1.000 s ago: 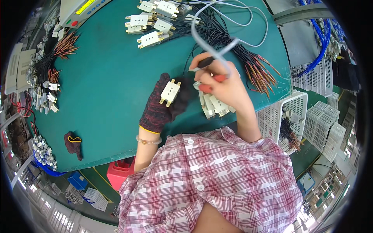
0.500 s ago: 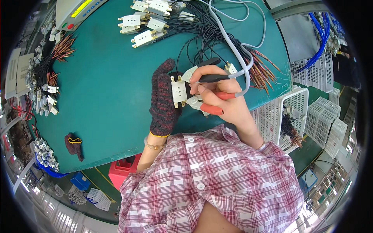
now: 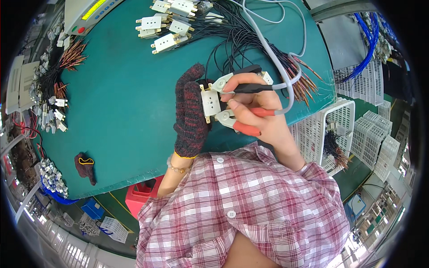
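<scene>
My left hand (image 3: 191, 114), in a dark knitted glove with red flecks and a yellow cuff edge, is closed on a white connector block (image 3: 211, 102) with small holes and brass tabs. My bare right hand (image 3: 268, 116) grips a pair of test clips, one with black handles (image 3: 246, 88) and one with red handles (image 3: 247, 129). Their pale jaws sit against the block's right side, by its upper and lower tabs. Whether they bite on the tabs is hard to tell. Grey cables (image 3: 269, 44) run from the clips toward the back.
Several similar white blocks (image 3: 166, 43) with black wires and copper-coloured ends (image 3: 301, 85) lie at the back of the green table (image 3: 120, 102). A tester with a yellow display (image 3: 94, 9) stands back left. A second glove (image 3: 85, 169) lies left. White crates (image 3: 308, 138) stand right.
Both hands, the connector block and the clips have shifted slightly to the right and a little away from me. The grey cables have moved with them. Both grips look the same.
</scene>
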`<state>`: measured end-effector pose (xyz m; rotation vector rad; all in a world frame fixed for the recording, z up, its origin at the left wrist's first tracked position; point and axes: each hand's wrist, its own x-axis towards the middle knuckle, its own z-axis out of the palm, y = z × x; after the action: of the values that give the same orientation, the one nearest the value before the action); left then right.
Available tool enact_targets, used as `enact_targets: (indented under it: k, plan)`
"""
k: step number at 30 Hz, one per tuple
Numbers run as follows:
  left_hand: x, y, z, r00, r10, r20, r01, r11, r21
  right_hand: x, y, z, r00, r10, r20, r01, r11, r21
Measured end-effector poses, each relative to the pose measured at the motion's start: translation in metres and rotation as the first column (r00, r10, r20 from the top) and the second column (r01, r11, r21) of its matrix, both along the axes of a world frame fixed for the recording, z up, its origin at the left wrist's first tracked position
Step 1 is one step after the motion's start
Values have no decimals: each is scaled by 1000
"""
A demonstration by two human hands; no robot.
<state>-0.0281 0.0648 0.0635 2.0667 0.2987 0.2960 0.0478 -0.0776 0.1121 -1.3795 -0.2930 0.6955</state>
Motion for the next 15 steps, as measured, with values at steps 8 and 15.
enact_targets:
  k: [8, 15]
  plan:
    - [10, -8, 11, 988, 115, -106, -151, 882, -447, 1, 3, 5, 989, 24, 147, -6, 992, -126]
    - [5, -3, 5, 1000, 12, 16, -10, 997, -81, 0, 9, 9, 1000, -20, -8, 20, 1000, -7]
